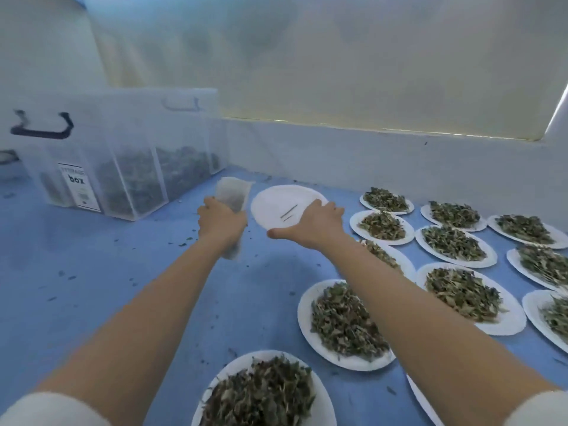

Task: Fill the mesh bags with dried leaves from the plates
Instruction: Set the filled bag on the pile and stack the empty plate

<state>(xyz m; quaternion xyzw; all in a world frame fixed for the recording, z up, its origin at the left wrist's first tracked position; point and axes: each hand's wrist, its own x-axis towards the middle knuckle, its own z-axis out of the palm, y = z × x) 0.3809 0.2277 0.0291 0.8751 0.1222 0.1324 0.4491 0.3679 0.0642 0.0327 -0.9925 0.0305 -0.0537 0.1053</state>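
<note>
the worst risk here was spillage: the mesh bag (230, 196) stood upright in the left hand (219, 221), its soft mouth rising above the fist, and if that mouth folded shut or the bag tilted, leaves already inside could scatter onto the blue floor (92, 272), where loose crumbs already lay. the left grip was closed round the bag's middle, fingers wrapped about it, the lower end of the bag hanging out below the wrist. just right of that grip, the right hand (310, 224) held a white plate (276, 201) by its near rim, thumb spread along the edge and fingers reaching to the far side (whether they curled under the rim could not be told); the plate looked all but emptied, with only a couple of thin stems left on it, so a careless tip would likely drop those few bits outside the bag. a second hazard lay under the right forearm: the full plates of dried leaves (344, 318) sat close beneath and to the right of it, and a low sweep of the arm might knock one. both arms were stretched well forward, nearly straight. beyond the left grip stood a clear storage box (101, 155) with dark leaves inside.
</note>
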